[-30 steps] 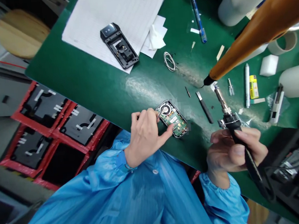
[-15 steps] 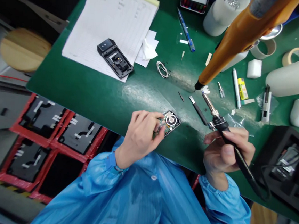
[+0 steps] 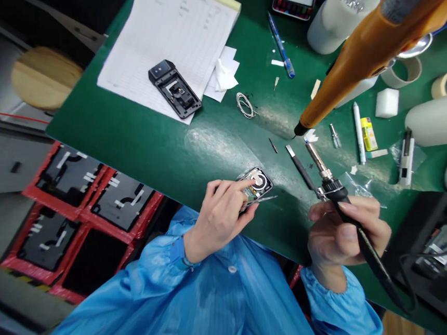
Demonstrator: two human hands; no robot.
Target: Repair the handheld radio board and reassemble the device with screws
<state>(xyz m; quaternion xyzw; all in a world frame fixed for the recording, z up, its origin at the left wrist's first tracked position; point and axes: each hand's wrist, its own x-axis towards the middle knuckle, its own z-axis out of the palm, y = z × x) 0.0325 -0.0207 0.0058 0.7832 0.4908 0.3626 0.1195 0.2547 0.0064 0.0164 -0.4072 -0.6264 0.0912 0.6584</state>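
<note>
While your left hand [image 3: 220,217] pins the opened device [image 3: 259,181], tweezers [image 3: 266,198] pinched, your right hand [image 3: 344,230] grips the soldering iron [image 3: 326,177], held clear: positioning stage, seemingly; next wants a steady tip.

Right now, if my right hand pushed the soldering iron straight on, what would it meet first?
The soldering iron in the right hand would probably meet the white scrap first, then the orange tool; depth unclear.
</note>
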